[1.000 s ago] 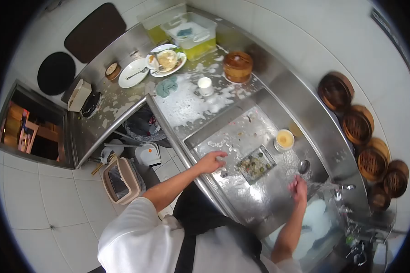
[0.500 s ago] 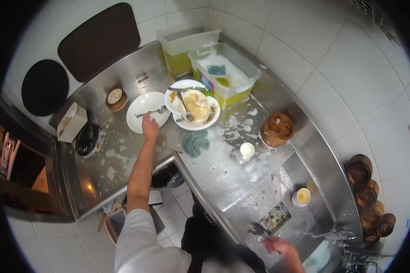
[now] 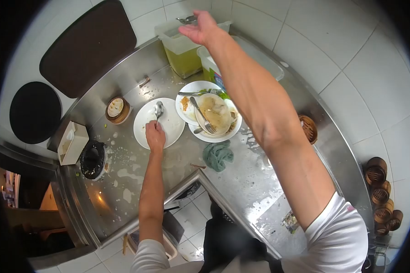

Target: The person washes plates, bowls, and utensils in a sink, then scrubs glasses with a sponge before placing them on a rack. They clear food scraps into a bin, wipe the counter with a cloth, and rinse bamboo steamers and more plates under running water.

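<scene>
We are clearing cutlery off dirty plates, roughly midway by our judgement; right hand (image 3: 199,29) hovering over far tub (image 3: 182,57), fingers spread, utensil (image 3: 187,19) just beyond fingertips; left hand (image 3: 155,135) pinching spoon (image 3: 158,109) lying on white plate (image 3: 171,123), mid desk (image 3: 123,154); forks (image 3: 201,116) on stacked plates (image 3: 214,138) waiting.

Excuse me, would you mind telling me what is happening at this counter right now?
A person stands at a wet steel counter with dirty dishes. The left hand pinches the handle of a spoon lying on a white plate. The right hand is raised, fingers spread, over a tub of yellowish liquid, a metal utensil just beside it. Soiled plates with a fork and a green cloth sit nearby.
</scene>
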`<action>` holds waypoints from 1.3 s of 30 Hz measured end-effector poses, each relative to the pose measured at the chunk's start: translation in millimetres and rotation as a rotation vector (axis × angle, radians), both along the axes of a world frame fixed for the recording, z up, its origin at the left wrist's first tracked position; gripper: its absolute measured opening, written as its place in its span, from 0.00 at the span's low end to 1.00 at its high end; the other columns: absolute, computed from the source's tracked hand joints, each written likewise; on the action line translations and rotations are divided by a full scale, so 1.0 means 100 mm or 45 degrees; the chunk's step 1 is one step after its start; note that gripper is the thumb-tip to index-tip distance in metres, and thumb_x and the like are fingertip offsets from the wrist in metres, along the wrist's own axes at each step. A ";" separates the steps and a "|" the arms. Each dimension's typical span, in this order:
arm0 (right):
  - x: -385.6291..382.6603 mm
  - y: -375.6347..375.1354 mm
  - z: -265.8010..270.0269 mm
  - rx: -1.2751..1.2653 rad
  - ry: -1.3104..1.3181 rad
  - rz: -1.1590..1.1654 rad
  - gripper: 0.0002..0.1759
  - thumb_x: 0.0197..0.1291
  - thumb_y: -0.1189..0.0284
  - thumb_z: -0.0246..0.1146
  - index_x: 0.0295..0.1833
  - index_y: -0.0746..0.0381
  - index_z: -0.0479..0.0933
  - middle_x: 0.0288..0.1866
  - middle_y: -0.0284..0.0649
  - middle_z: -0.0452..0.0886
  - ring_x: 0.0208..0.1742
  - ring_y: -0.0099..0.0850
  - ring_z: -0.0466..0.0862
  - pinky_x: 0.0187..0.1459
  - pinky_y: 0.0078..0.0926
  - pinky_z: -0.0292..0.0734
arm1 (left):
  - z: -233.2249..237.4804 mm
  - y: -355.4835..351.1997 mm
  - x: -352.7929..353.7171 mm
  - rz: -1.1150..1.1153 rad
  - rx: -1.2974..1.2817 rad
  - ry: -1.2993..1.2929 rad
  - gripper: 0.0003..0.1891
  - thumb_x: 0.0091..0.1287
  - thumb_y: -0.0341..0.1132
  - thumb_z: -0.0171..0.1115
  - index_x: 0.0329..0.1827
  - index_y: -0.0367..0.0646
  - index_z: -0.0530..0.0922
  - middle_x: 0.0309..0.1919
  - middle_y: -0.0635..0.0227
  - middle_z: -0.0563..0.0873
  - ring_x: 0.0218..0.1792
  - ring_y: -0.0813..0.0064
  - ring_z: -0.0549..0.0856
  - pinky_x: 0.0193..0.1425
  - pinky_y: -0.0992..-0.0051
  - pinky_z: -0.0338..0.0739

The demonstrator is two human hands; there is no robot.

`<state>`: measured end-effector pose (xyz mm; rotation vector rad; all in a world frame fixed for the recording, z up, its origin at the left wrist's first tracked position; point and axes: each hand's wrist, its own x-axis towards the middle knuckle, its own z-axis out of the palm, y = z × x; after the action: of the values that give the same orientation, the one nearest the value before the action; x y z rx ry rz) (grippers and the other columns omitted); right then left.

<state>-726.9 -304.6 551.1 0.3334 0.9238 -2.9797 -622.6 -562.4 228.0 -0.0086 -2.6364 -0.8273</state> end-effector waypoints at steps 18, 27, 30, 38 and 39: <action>4.58 -0.22 -3.07 1.733 -0.404 0.199 0.10 0.66 0.73 0.59 0.49 0.63 0.81 0.43 0.48 0.83 0.43 0.39 0.84 0.47 0.32 0.78 | 0.28 1.87 -1.88 -0.893 -0.502 -0.577 0.19 0.44 0.29 0.70 0.43 0.43 0.85 0.44 0.56 0.87 0.44 0.59 0.87 0.48 0.64 0.80; 3.32 0.11 -2.88 2.022 -0.094 -0.222 0.12 0.66 0.74 0.58 0.52 0.65 0.79 0.38 0.50 0.83 0.37 0.42 0.85 0.39 0.36 0.78 | 0.32 1.79 -1.83 -0.984 -0.670 -0.890 0.20 0.44 0.31 0.67 0.45 0.43 0.81 0.43 0.59 0.87 0.43 0.63 0.85 0.46 0.66 0.79; 2.85 0.12 -2.84 1.765 -0.286 -0.267 0.12 0.65 0.74 0.57 0.51 0.67 0.78 0.38 0.51 0.83 0.38 0.46 0.84 0.41 0.38 0.79 | 0.25 1.64 -1.80 -0.858 -0.721 -0.758 0.19 0.51 0.34 0.64 0.48 0.44 0.81 0.45 0.56 0.87 0.46 0.58 0.85 0.49 0.62 0.77; 2.29 -0.03 -2.69 2.439 -0.073 -0.185 0.12 0.60 0.74 0.60 0.47 0.69 0.76 0.40 0.54 0.81 0.46 0.49 0.83 0.48 0.43 0.80 | 0.42 0.90 -1.27 -0.641 -0.771 -0.189 0.13 0.67 0.37 0.56 0.51 0.43 0.76 0.42 0.47 0.86 0.48 0.52 0.84 0.53 0.49 0.69; 2.26 -0.06 -2.69 2.559 -0.181 -0.050 0.10 0.61 0.75 0.59 0.45 0.69 0.77 0.41 0.54 0.81 0.48 0.49 0.83 0.50 0.41 0.80 | 0.42 0.88 -1.27 -0.643 -0.776 -0.192 0.13 0.67 0.37 0.56 0.51 0.43 0.76 0.42 0.47 0.86 0.48 0.52 0.84 0.53 0.49 0.69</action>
<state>-501.2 -310.2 281.7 0.3990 3.1816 -0.8406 -749.9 -474.8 269.8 -0.8234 -2.9645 -0.1202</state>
